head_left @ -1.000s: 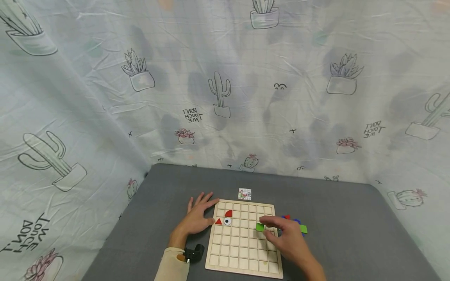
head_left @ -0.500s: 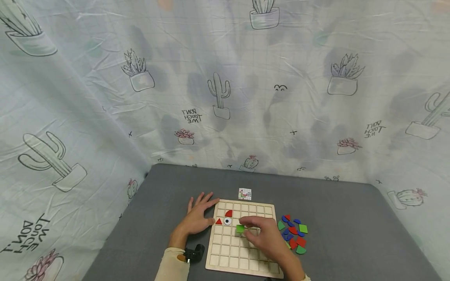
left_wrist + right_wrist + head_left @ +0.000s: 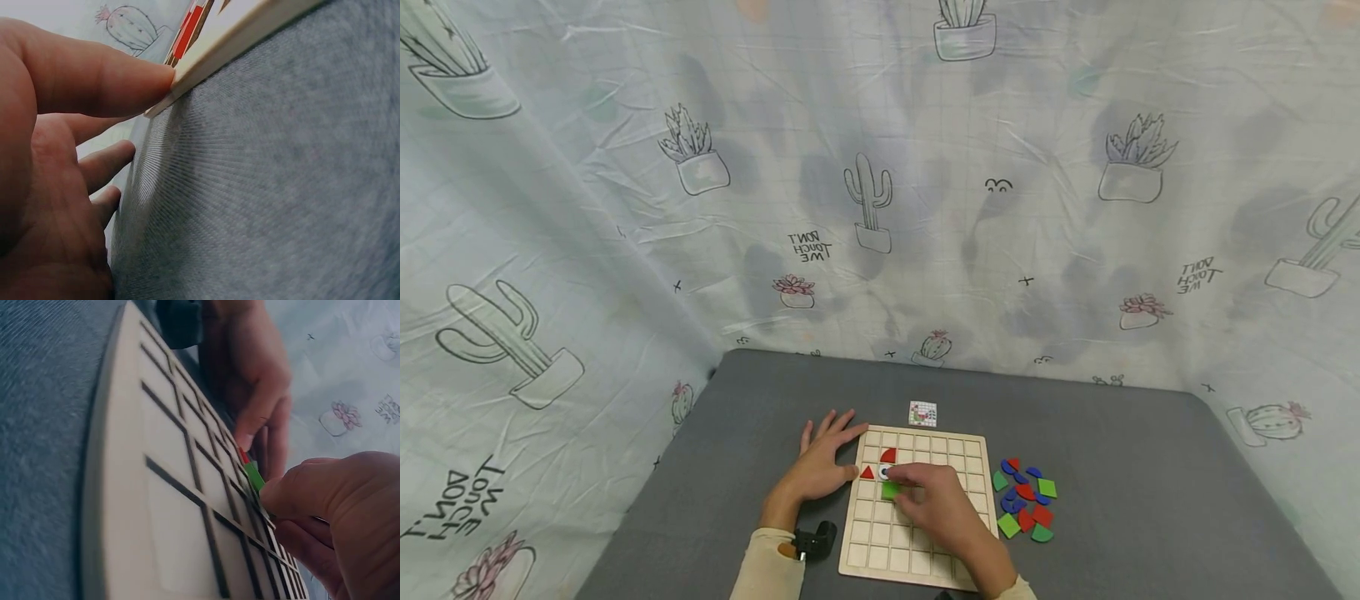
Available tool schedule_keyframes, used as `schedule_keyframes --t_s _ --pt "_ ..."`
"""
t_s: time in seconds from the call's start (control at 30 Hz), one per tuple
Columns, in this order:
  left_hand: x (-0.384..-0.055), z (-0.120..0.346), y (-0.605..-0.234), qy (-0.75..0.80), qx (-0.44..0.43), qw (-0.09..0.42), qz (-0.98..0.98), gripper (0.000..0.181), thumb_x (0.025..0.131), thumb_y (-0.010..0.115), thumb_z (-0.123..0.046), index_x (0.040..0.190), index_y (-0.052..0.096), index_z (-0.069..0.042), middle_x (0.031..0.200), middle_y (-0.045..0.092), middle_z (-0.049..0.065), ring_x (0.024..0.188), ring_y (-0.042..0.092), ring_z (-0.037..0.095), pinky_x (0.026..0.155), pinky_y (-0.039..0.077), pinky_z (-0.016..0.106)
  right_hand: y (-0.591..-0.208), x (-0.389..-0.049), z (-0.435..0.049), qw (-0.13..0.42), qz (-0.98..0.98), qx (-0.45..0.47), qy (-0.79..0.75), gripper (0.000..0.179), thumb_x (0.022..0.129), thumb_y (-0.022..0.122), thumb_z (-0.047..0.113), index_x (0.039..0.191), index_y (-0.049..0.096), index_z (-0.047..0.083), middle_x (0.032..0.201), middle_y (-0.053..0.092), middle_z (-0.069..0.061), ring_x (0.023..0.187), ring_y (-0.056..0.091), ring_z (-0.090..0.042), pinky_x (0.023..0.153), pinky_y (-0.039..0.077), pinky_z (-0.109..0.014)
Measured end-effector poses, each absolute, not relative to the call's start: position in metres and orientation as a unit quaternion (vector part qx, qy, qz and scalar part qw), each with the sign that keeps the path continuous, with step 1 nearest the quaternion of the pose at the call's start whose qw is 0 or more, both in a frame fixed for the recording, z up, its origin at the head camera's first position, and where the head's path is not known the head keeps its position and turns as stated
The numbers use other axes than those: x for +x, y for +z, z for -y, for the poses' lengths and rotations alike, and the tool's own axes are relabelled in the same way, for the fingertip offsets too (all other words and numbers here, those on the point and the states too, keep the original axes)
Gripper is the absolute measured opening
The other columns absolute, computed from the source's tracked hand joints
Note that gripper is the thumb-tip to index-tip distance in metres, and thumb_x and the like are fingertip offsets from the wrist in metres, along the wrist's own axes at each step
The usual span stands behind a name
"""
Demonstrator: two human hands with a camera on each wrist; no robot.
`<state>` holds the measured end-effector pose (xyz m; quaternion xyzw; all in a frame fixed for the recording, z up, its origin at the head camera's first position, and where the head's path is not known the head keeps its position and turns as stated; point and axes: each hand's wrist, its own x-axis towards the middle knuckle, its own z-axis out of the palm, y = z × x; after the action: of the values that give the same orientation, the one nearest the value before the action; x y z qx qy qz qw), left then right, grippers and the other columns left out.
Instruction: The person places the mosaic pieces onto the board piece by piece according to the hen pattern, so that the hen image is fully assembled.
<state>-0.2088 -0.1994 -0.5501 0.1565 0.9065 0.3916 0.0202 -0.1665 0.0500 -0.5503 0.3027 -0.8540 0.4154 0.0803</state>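
A wooden grid board [image 3: 917, 533] lies on the grey table. My left hand [image 3: 820, 467] rests at its left edge, fingers spread, the thumb touching the rim in the left wrist view. Between thumb and index finger, my right hand [image 3: 942, 504] pinches a green square tile [image 3: 890, 491], also seen as a green tile [image 3: 254, 477] in the right wrist view. It is at the cell just below the round eye tile [image 3: 883, 472], which the fingers partly cover. A red triangle tile [image 3: 867, 472] and a red quarter-circle tile [image 3: 888, 455] sit in nearby cells.
Right of the board lies a loose heap of red, blue and green tiles [image 3: 1025, 492]. A small printed pattern card [image 3: 922, 414] lies behind the board. A patterned curtain [image 3: 880, 208] surrounds the table.
My right hand has carried the green square tile leftward across the board, to below the eye tile. The heap on the right is uncovered now. My left hand has stayed in place.
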Motion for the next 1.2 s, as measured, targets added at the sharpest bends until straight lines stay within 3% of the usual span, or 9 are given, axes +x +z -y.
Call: schedule_keyframes --t_s 0.4,1.2 --pt "-0.208 0.200 -0.549 0.392 0.157 0.021 -0.906 0.069 0.088 0.078 -0.006 0.155 0.064 -0.011 0.175 0.038 0.022 0.168 0.017 0.051 0.131 -0.006 0.075 -0.550 -0.165 -0.041 0.107 0.872 0.309 0.364 0.033 0.086 0.085 -0.007 0.116 0.084 0.008 0.113 0.084 0.000 0.105 0.080 -0.012 0.090 0.067 -0.033" --pt "-0.209 0.199 -0.550 0.389 0.157 0.021 -0.907 0.068 0.090 0.078 -0.006 0.156 0.062 -0.010 0.175 0.038 0.022 0.168 0.017 0.051 0.131 -0.007 0.075 -0.551 -0.162 -0.045 0.099 0.859 0.297 0.405 0.037 0.087 0.084 -0.006 0.121 0.083 0.008 0.116 0.084 -0.001 0.103 0.081 -0.015 0.089 0.068 -0.034"
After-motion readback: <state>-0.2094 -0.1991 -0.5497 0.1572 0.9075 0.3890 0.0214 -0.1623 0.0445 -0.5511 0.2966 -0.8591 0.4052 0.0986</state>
